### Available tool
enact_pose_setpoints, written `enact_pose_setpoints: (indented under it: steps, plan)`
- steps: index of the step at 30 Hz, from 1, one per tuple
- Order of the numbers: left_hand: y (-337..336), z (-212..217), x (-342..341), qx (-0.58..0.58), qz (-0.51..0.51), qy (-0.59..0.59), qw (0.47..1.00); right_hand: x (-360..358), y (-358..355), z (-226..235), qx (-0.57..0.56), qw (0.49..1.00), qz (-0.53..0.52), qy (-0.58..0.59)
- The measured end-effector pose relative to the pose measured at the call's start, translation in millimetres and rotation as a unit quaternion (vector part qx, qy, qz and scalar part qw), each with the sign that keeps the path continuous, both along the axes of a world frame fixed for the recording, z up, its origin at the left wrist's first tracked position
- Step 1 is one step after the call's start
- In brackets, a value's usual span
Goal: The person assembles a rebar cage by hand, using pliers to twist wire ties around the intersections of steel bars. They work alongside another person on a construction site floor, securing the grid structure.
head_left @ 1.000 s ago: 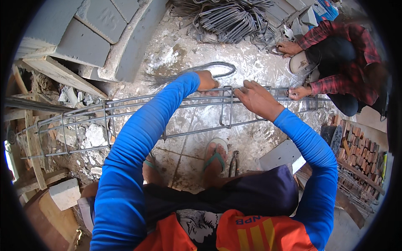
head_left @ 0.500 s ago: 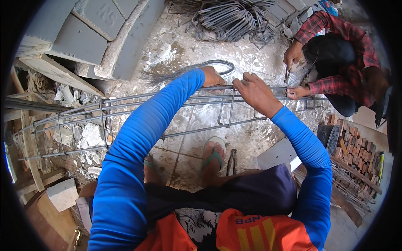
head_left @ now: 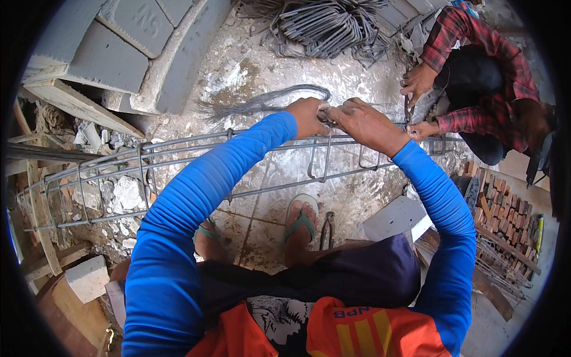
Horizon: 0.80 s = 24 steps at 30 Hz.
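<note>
Together both hands (head_left: 342, 119) pinch thin wire (grey) on ribbed rebar cage (head_left: 178, 163).

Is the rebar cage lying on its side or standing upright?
Lying on its side. The rebar cage runs left to right across the view, long bars level above the ground, and both hands, left and right, rest on its top bar.

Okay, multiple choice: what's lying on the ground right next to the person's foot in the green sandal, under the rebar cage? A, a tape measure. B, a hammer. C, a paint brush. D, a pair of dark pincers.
D: a pair of dark pincers lies on the ground just beside the foot in the green sandal, below the rebar cage that both hands work on.
</note>
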<state>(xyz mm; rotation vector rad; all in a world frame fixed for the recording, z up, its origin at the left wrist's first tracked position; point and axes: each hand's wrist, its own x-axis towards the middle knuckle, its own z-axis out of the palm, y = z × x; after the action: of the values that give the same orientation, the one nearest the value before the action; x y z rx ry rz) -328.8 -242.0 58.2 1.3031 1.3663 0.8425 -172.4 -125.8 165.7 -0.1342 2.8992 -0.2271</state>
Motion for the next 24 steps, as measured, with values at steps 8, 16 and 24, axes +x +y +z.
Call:
enact_pose_setpoints:
  steps: [8, 16, 24]
  plan:
    - [-3.4, 2.4, 0.8, 0.030, 0.036, 0.088, 0.995, 13.7, 1.8, 0.6, 0.003, 0.999, 0.020, -0.027]
    - [0.0, -8.3, 4.4, -0.042, 0.057, 0.101, 0.992, 44.0, -10.6, -33.2, -0.050, 0.993, -0.095, 0.040]
    - [-2.6, -15.7, 4.5, -0.027, 0.048, 0.028, 0.998, 45.3, -15.6, -25.9, -0.033, 0.995, -0.092, 0.021]
